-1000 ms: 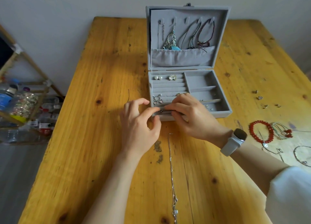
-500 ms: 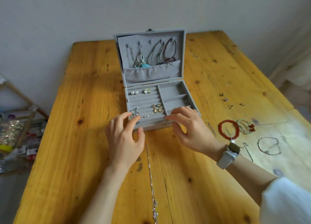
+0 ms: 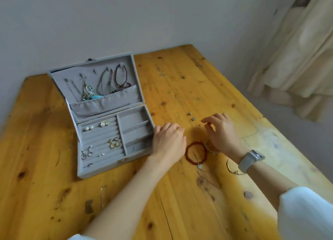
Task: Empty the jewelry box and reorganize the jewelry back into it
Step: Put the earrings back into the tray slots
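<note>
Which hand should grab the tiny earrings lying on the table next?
Probably the right hand. Its curled fingers hover beside the small earrings on the table, nearer than the left hand, which lies between the jewelry box and the red bracelet.

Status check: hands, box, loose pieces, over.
Left hand open beside jewelry box. Right hand open, reaching toward small studs. Red bead bracelet on the table, between hands. Nothing blocking.
</note>
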The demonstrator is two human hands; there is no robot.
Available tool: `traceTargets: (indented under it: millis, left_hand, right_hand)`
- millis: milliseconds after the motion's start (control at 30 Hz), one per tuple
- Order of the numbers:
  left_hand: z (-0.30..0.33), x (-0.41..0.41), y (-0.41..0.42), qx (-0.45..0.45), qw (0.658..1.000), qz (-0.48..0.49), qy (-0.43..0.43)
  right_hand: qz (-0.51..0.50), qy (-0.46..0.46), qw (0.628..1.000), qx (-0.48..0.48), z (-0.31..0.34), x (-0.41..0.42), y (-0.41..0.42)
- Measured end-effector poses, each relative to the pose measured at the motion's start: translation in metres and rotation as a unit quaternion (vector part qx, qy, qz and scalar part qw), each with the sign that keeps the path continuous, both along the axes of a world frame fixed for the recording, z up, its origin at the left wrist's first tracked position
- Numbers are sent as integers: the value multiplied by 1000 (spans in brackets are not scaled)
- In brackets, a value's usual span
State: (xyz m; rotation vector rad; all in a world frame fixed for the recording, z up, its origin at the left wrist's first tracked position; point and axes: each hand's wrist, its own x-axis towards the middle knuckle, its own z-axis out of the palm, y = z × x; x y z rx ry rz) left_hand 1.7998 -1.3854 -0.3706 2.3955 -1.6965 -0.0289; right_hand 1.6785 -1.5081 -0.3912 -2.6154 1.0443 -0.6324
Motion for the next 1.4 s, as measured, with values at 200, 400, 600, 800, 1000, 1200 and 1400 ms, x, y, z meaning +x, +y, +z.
traceTargets:
  millis: [200,400,600,800,1000,1200,1400]
  left_hand:
    - [-11,3,-13,8,1000,17,-3]
    - [-7,-2,-25,-34,999,14,37]
    - [-9,-18,-52,-63,992,5,108]
    - [-12,-16,-56,-66,991,28,116]
    - [14,-14,-22,-178,888,134,402]
    - [39,2,58,-252,570,193,757]
    - [43,23,128,-288,529,216,769]
  right_hand:
    - [34,47,997,-41,-5,11,-15]
    - [26,4,999,-30,-8,-1,-15]
    - [-21,-101,991,80,2,-29,-12]
    - [-33,-172,965,193,13,-42,0]
    - [-24,-410,718,562,34,-38,25]
    - [54,-444,589,673,48,-13,72]
    - [98,-406,559,717,48,21,118]
